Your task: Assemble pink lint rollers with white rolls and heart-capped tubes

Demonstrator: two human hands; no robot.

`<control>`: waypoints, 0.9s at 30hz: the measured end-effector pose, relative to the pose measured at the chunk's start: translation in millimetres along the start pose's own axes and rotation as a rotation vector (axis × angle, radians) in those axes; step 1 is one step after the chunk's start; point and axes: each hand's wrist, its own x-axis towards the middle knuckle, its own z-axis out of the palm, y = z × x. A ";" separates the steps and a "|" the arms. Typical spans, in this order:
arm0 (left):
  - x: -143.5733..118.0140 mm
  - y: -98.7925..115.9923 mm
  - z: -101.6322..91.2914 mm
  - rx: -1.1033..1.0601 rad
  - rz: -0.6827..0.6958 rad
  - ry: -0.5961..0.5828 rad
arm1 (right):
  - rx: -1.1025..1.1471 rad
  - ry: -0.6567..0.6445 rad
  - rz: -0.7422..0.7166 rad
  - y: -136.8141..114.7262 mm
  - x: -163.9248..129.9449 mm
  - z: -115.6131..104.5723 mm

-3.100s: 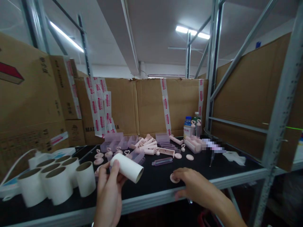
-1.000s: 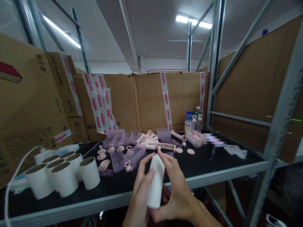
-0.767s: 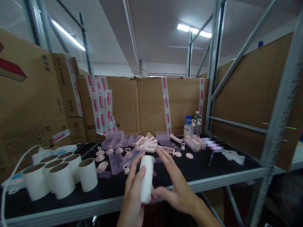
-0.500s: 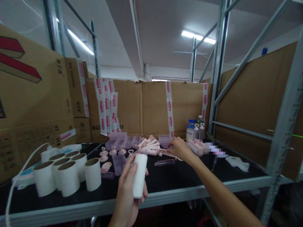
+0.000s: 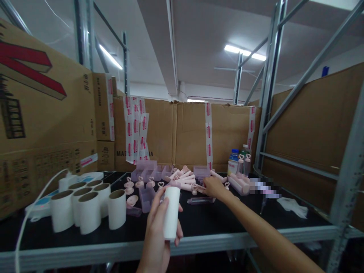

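Left hand point(image 5: 159, 231) gripped white roll point(image 5: 171, 217) upright, above shelf's front edge point(image 5: 216, 239). Right hand point(image 5: 214, 187) reached far forward, fingers curled on pink handle point(image 5: 196, 188); grip unclear. Clear tube point(image 5: 200, 200) lay just below right hand. Cluster of white rolls point(image 5: 85, 206) stood well left of left hand. Bottles point(image 5: 239, 162) stood beyond right hand.

A matt white paper roll point(image 5: 171, 216) sat in the left hand point(image 5: 158, 235). Pale pink plastic handles point(image 5: 182, 178), smooth and faintly glossy, lay on a matt black bench top point(image 5: 227, 218) edged in dull grey metal. Rough brown cardboard point(image 5: 187, 132) stood behind, striped with glossy tape.
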 end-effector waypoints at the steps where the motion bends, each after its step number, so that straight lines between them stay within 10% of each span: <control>1: -0.4 -0.6 0.3 -0.005 0.002 -0.007 | 0.015 -0.003 0.012 -0.6 -0.4 0.0; 14: -6.7 -8.7 7.6 -0.149 -0.030 0.063 | 0.565 0.244 0.262 -2.5 -27.5 -51.9; 21: -12.8 -23.1 12.9 -0.232 -0.071 0.117 | 1.279 0.143 0.087 -66.0 -132.3 -49.8; 27: -27.0 -28.6 25.0 -0.176 -0.064 0.186 | 1.625 0.231 0.258 -118.8 -172.5 -24.3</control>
